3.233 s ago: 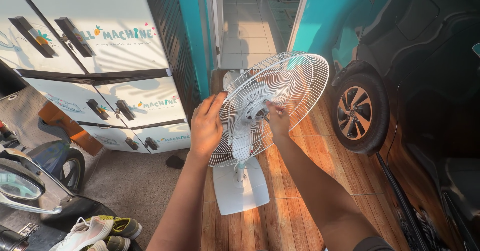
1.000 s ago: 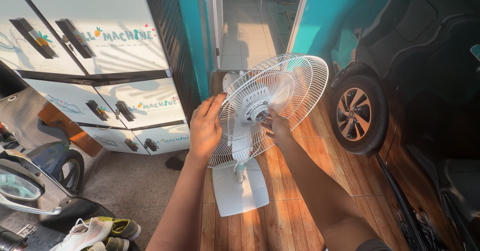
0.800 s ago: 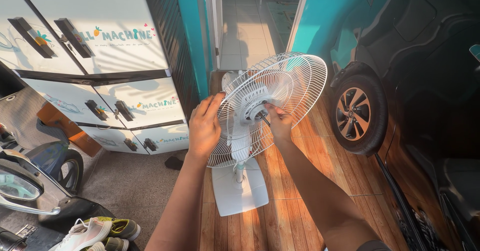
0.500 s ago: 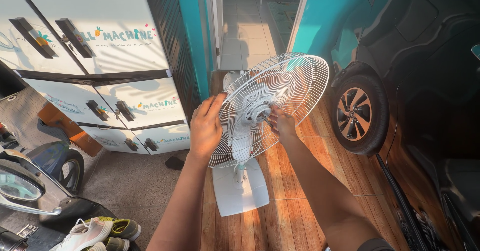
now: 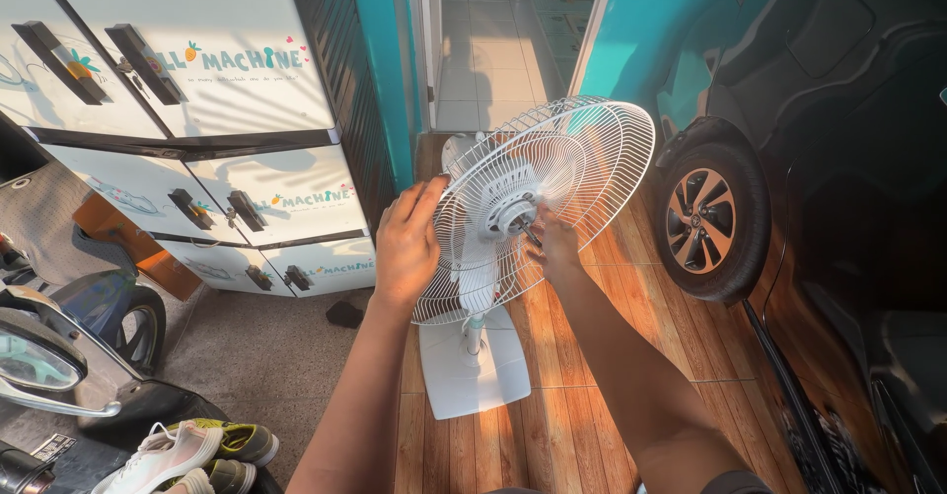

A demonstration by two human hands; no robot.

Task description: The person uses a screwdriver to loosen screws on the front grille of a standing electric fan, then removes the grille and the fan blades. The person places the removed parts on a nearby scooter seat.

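Left hand (image 5: 406, 246): fingers spread and slightly curled, wrapped over the left rim of the rear grille (image 5: 552, 193), a white wire guard tilted back and facing the person. Right hand (image 5: 554, 245): reaches into the open face of the grille, its fingertips (image 5: 538, 230) pinched together at the motor hub (image 5: 511, 216); whatever small part they nip there is too small to tell. The front guard and blades are off.

The pedestal fan (image 5: 478, 287) stands upright on its white rectangular base (image 5: 473, 366), which rests on a wood-plank floor (image 5: 592, 395). To the left the planks give way to a grey mat (image 5: 266, 366).

Surroundings: a white cabinet (image 5: 197, 129) with black handles stands just left of the fan, beside a teal wall (image 5: 380, 60) and an open doorway onto a pale tiled floor (image 5: 488, 50). A dark car (image 5: 848, 208) is parked near on the right, its alloy wheel (image 5: 702, 221) level with the grille. At lower left are part of a scooter (image 5: 69, 356) with its mirror and a pair of sneakers (image 5: 197, 450) on the mat.
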